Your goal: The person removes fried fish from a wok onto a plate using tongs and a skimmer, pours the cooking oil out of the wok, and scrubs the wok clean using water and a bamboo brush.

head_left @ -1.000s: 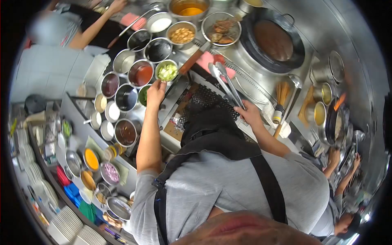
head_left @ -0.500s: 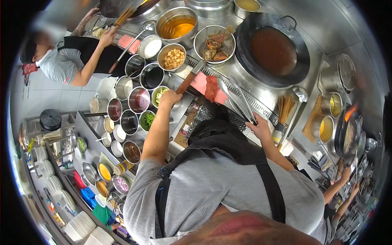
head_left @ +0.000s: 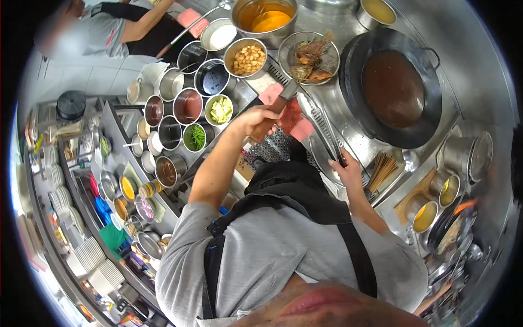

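My left hand point(head_left: 260, 121) is closed around the wooden handle point(head_left: 278, 104) of a round mesh strainer. Pieces of browned fried fish point(head_left: 310, 54) lie in its bowl point(head_left: 290, 53), left of a big black wok point(head_left: 348, 82) of reddish-brown sauce point(head_left: 393, 87). Metal tongs point(head_left: 326, 128) with a dark grip are in my right hand point(head_left: 347, 168), their arms pointing up toward the strainer's handle. Folded pink cloth point(head_left: 301, 129) and a red cloth point(head_left: 291, 113) lie between my hands, beneath the handle. Nothing shows between the tongs' tips, though they are partly blurred.
Several steel pots hold fried cubes point(head_left: 249, 60), cut greens point(head_left: 194, 137), pale green slices point(head_left: 221, 110) and orange oil point(head_left: 269, 20). A bamboo brush point(head_left: 383, 168) and a ladle point(head_left: 409, 161) lie at right. A co-worker point(head_left: 109, 32) stands at upper left, beside shelves with stacked plates point(head_left: 106, 278).
My left hand has moved right along with the strainer handle, closer to my right hand. The tongs' arms look nearer together. The whole view has shifted, and the co-worker sits farther up in it.
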`<state>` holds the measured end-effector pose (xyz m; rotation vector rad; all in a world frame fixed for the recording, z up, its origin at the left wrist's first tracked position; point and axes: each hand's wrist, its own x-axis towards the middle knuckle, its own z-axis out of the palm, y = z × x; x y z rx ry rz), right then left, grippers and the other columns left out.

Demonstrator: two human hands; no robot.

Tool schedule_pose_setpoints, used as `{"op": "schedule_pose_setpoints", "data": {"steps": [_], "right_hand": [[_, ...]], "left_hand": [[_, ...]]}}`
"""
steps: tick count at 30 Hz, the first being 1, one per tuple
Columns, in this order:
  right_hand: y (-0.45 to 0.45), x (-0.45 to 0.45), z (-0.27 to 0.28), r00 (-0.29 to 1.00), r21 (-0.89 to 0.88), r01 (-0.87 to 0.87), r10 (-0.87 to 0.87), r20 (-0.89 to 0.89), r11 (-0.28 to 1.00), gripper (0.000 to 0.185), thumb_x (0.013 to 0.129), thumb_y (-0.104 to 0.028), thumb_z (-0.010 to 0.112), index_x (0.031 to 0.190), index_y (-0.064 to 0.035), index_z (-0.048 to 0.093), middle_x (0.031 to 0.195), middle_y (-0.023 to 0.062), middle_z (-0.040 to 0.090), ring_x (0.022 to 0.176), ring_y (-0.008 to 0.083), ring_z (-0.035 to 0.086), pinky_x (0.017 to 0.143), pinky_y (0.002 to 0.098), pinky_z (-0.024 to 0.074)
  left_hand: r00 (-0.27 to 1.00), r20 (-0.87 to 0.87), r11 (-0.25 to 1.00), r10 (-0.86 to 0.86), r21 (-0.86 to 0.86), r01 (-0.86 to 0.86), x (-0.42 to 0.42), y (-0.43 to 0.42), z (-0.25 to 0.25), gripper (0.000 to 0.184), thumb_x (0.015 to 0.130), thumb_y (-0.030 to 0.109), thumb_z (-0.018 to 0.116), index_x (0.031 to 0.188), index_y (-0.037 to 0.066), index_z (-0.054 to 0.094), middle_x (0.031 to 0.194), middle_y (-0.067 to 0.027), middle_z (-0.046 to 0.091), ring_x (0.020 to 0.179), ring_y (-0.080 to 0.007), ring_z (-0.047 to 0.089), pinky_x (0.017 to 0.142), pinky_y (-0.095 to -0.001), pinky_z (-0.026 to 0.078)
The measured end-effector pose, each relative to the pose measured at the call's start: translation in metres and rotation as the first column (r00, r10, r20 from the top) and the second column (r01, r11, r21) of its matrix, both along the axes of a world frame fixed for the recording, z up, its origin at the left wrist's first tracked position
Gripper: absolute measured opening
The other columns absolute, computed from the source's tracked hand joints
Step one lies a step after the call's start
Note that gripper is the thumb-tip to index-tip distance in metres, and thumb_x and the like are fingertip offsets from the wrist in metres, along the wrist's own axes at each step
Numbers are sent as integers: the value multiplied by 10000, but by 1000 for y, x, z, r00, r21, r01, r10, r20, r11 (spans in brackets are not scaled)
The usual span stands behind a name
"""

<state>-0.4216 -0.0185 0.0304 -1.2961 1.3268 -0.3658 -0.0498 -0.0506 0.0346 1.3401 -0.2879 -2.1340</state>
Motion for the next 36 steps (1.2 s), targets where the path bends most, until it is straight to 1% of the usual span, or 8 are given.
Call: {"op": "schedule_pose_setpoints", "data": {"steps": [2,3,6,10,16,18,25,36], "right_hand": [[-3,0,3,1000,-29,17,-16,19,999,588,775,-208,768,1237,76,541,973,126,669,864,154,616,785,280,478],[-4,5,8,997,-158,14,-3,73,987,512,798,-73,723,1263,38,540,742,-9,581,616,54,511,552,207,399],[-11,8,38,999,-212,-36,43,28,976,562,765,-160,771,1219,85,547,910,109,670,776,143,599,732,271,478],[-9,18,75,993,-525,-119,113,-44,843,546,750,-145,777,1180,113,561,905,137,665,749,160,598,704,280,484],[14,56,107,936,-665,-338,312,-163,666,581,744,-148,789,1209,102,548,936,150,671,782,172,617,714,282,493],[36,75,113,925,-553,-320,379,-9,769,581,747,-105,785,1235,87,536,947,136,668,797,157,613,696,281,499],[100,196,156,551,-632,-699,816,-177,335,557,749,-69,766,1254,38,557,909,79,612,831,146,577,715,276,479],[207,379,163,-50,-753,-627,974,-219,-201,587,674,-112,789,1200,24,569,876,90,619,591,159,490,561,294,429]], "left_hand": [[996,-30,996,79,-47,-81,-20,-1,14,220,865,89,600,1050,13,509,768,-114,602,567,-172,586,461,-282,481],[994,-36,990,105,-87,-108,-25,2,25,220,864,87,602,1047,11,506,754,-103,591,557,-164,578,459,-279,479],[991,-56,977,123,-169,-131,-21,33,31,278,857,74,617,1104,15,504,757,-63,560,536,-111,544,435,-239,447],[989,-18,958,147,-247,-147,-18,107,90,333,847,63,627,1144,11,486,756,-65,556,515,-115,545,430,-237,445],[962,0,909,273,-328,-258,7,277,115,360,829,62,631,1146,5,470,745,-67,559,508,-121,553,431,-245,451],[918,32,871,396,-328,-365,-1,348,127,396,827,44,619,1179,-18,449,740,-62,555,515,-125,557,435,-257,462],[709,205,727,675,-350,-591,-59,543,156,423,845,50,599,1225,-26,430,674,-64,564,517,-132,575,443,-263,460],[93,193,163,977,-391,-906,-196,635,141,326,840,55,613,1122,6,457,727,-50,548,512,-115,565,429,-258,468]]}}
